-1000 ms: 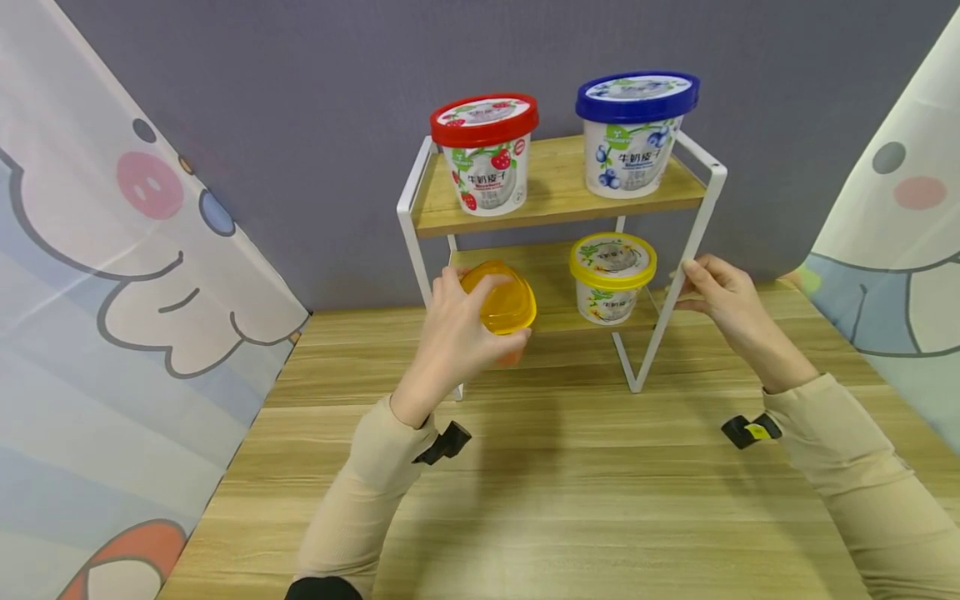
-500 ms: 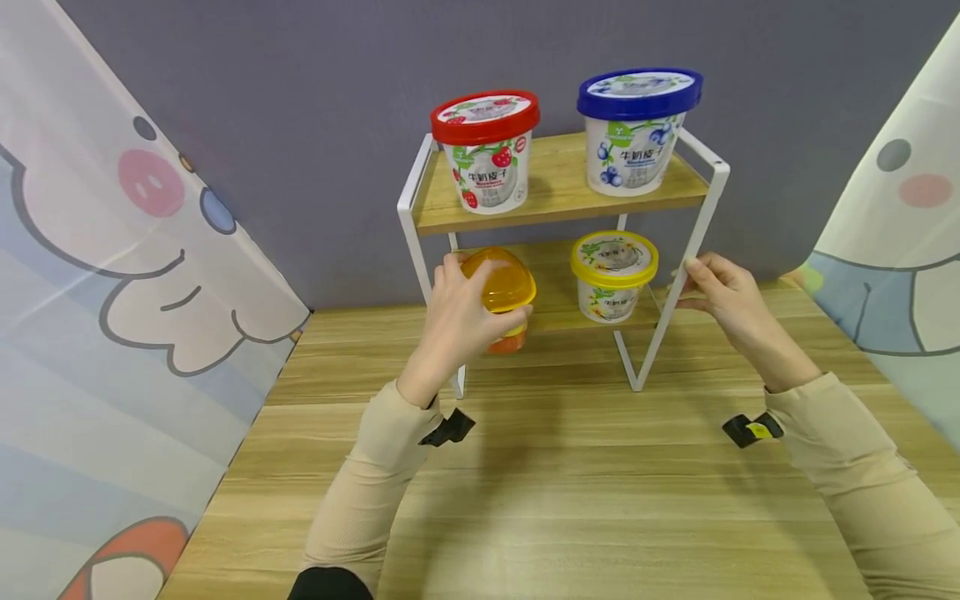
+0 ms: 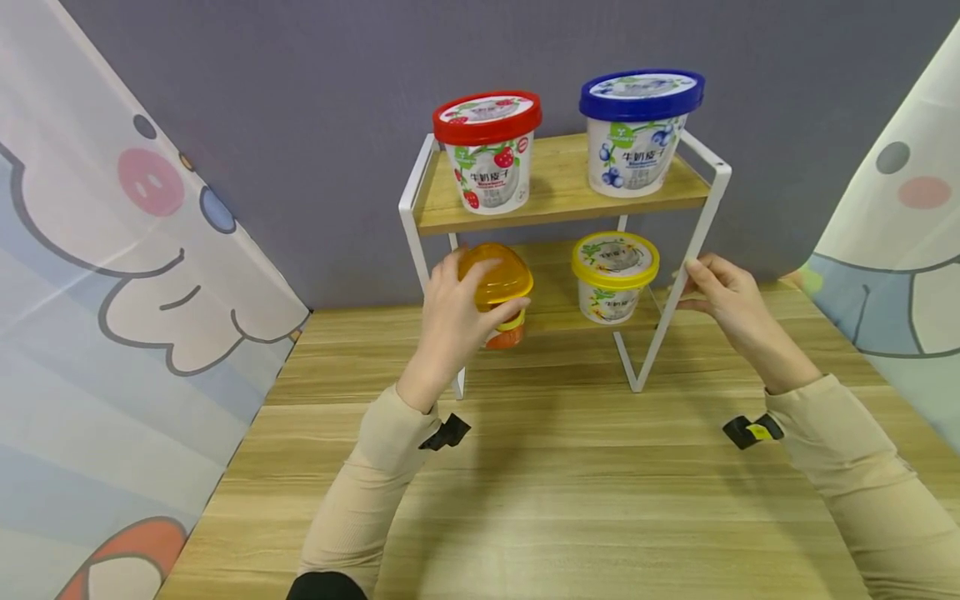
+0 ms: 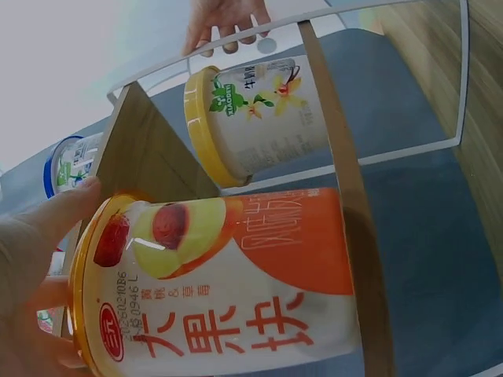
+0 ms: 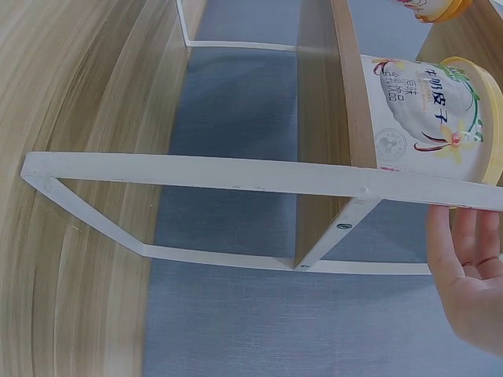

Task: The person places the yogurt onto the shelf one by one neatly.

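Observation:
On the left of the rack's lower shelf (image 3: 553,292) stands a yogurt cup (image 4: 236,275) with an orange domed lid (image 3: 501,271). Its base meets the shelf board in the left wrist view. My left hand (image 3: 455,312) holds the cup around its lid, thumb at the front and fingers at the left and top. My right hand (image 3: 723,287) pinches the white metal side frame (image 5: 236,174) of the rack; its fingers (image 5: 464,243) reach behind the bar. Right of the domed cup sits a yellow-lidded tub (image 3: 615,279), apart from both hands.
The upper shelf (image 3: 558,171) carries a red-lidded strawberry tub (image 3: 487,154) and a blue-lidded blueberry tub (image 3: 639,133). The rack stands on a wood-grain table (image 3: 570,483) before a grey wall (image 3: 345,167). Cartoon-printed sheets (image 3: 90,350) flank it.
The domed cup has gone from tilted to upright and shifted slightly back and left on the lower shelf. My left hand's grip has loosened a little. My right hand has stayed on the frame.

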A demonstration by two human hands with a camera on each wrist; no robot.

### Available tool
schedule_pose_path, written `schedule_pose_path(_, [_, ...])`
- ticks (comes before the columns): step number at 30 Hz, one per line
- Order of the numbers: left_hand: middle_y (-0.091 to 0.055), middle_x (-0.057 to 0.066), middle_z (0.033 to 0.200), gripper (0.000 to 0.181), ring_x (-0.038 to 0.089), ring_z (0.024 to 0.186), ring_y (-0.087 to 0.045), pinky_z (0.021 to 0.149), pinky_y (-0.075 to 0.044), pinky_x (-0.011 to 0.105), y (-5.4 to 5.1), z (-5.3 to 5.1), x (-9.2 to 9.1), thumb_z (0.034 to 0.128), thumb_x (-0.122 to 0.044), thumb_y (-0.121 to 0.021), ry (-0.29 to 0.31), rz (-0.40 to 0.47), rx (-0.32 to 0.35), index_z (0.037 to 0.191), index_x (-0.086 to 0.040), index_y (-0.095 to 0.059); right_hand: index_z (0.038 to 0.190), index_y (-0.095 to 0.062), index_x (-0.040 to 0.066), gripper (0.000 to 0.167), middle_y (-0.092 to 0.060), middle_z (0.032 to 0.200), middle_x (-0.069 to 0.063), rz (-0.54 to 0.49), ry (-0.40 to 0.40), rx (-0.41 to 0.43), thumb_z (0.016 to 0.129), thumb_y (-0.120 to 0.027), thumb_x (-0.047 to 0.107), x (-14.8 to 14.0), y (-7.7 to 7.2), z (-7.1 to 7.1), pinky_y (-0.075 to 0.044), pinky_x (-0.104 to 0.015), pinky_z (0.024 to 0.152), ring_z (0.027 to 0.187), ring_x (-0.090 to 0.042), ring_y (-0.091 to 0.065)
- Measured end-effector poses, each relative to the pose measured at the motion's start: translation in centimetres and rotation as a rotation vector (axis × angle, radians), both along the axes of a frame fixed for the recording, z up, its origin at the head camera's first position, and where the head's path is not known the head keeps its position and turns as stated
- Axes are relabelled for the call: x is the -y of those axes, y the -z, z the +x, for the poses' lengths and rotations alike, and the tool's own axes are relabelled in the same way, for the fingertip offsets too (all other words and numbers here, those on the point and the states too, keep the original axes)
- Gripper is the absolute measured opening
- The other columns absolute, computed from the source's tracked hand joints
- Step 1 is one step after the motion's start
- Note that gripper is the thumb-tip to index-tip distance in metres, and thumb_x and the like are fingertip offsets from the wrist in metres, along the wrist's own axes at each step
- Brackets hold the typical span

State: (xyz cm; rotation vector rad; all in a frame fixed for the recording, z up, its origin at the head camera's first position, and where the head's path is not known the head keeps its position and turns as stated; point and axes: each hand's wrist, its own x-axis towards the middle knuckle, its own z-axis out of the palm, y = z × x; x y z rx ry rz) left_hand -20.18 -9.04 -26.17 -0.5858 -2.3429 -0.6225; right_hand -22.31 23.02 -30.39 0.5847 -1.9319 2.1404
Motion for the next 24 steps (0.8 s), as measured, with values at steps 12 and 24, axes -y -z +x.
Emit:
schedule_pose_path(12, [-0.053, 0.015, 0.100, 0.029, 0.028, 0.095, -0.049, 0.084, -0.041, 0.036, 0.8, 0.6, 1.1, 0.0690, -0.016, -0.077, 0.170, 0.048, -0.289, 0.091, -0.003, -0.064, 0.079, -0.056, 0.004, 0.019, -0.054, 0.081, -0.003, -0.002, 0.005, -0.001, 0.092, -0.045, 0.013, -0.1, 0.0, -0.1, -0.053, -0.019, 0.063, 0.073, -0.010, -0.055])
schedule_pose_path(24, [-0.051, 0.013, 0.093, 0.028, 0.028, 0.086, -0.049, 0.075, -0.045, 0.035, 1.0, 0.0, 1.1, 0.0720, -0.013, -0.074, 0.148, 0.004, -0.311, 0.096, -0.002, -0.063, 0.079, -0.056, 0.004, 0.020, -0.054, 0.081, -0.003, -0.008, 0.000, 0.009, 0.092, -0.045, 0.014, -0.1, 0.1, 0.0, -0.053, -0.019, 0.063, 0.074, -0.010, -0.055])
